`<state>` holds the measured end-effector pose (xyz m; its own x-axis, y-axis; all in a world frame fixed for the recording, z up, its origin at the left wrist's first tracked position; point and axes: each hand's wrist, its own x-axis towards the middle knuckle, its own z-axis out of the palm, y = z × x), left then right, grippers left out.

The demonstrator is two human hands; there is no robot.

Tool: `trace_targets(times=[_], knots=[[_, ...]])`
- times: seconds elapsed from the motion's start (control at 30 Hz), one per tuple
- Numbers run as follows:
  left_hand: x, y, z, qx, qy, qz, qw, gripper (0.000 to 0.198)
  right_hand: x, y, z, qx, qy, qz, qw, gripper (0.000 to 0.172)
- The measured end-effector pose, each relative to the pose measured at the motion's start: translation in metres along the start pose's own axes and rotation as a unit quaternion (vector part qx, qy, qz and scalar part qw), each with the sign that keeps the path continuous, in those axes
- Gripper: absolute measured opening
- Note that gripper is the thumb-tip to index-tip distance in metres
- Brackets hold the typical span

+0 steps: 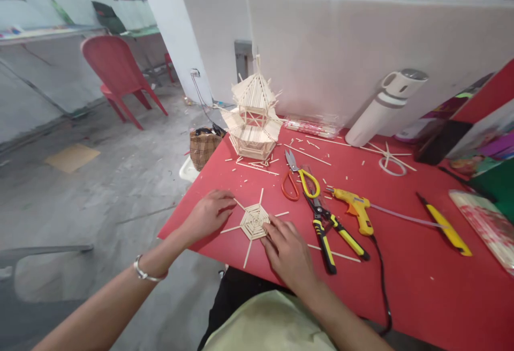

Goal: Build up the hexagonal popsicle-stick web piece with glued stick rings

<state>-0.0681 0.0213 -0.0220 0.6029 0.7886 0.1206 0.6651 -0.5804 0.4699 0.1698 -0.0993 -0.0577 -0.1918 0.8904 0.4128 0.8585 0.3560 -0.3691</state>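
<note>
A flat hexagonal web of thin wooden sticks (254, 223) lies on the red tabletop, with longer sticks sticking out from it like spokes. My right hand (287, 249) is at its right edge, fingertips bent onto the sticks and thumb lower down; part of the web is hidden beneath them. To the left rests my left hand (209, 214), fingers loosely curved, thumb apart, fingertips close to the end of the upper-left spoke. Whether they touch it I cannot tell. Behind the web stands a two-tiered pagoda model (255, 120) made of similar sticks.
Scissors (299, 174) overlap black-and-yellow pliers (323, 222) right of my hands. Beyond are a corded yellow glue gun (355, 206), a yellow utility knife (447, 230) and a white bottle (385, 107). Stick offcuts lie scattered near the pagoda. A plaid bag (204, 147) sits past the left edge.
</note>
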Motion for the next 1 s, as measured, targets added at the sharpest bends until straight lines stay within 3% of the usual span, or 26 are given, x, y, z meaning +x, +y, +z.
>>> trace_targets(times=[0.13, 0.27, 0.4, 0.57, 0.67, 0.77, 0.87, 1.0], knots=[[-0.003, 0.004, 0.007, 0.006, 0.038, 0.016, 0.999, 0.03, -0.004, -0.006, 0.0, -0.02, 0.002, 0.007, 1.0, 0.03], [0.005, 0.005, 0.007, -0.012, 0.049, -0.015, 0.999, 0.027, -0.004, -0.006, -0.007, -0.026, 0.006, 0.012, 1.0, 0.031], [0.028, 0.008, 0.003, -0.013, 0.052, -0.043, 0.998, 0.025, 0.005, -0.001, -0.022, -0.019, 0.012, 0.019, 1.0, 0.028], [0.071, 0.015, 0.003, 0.003, 0.034, -0.013, 0.999, 0.023, 0.019, 0.017, -0.049, -0.001, 0.002, 0.045, 0.999, 0.021], [0.097, 0.021, 0.005, 0.016, 0.022, -0.003, 1.0, 0.021, 0.027, 0.037, -0.068, 0.006, -0.018, 0.061, 0.998, 0.02], [0.121, 0.027, 0.008, 0.022, 0.019, 0.008, 1.0, 0.019, 0.045, 0.062, -0.086, 0.01, -0.082, 0.077, 0.994, 0.019], [0.143, 0.03, 0.012, 0.009, 0.02, 0.024, 0.999, 0.018, 0.083, 0.099, -0.095, -0.029, -0.138, 0.113, 0.984, 0.016], [0.16, 0.028, 0.019, -0.012, 0.03, 0.013, 0.999, 0.018, 0.152, 0.163, -0.084, -0.073, -0.137, 0.21, 0.965, 0.015]])
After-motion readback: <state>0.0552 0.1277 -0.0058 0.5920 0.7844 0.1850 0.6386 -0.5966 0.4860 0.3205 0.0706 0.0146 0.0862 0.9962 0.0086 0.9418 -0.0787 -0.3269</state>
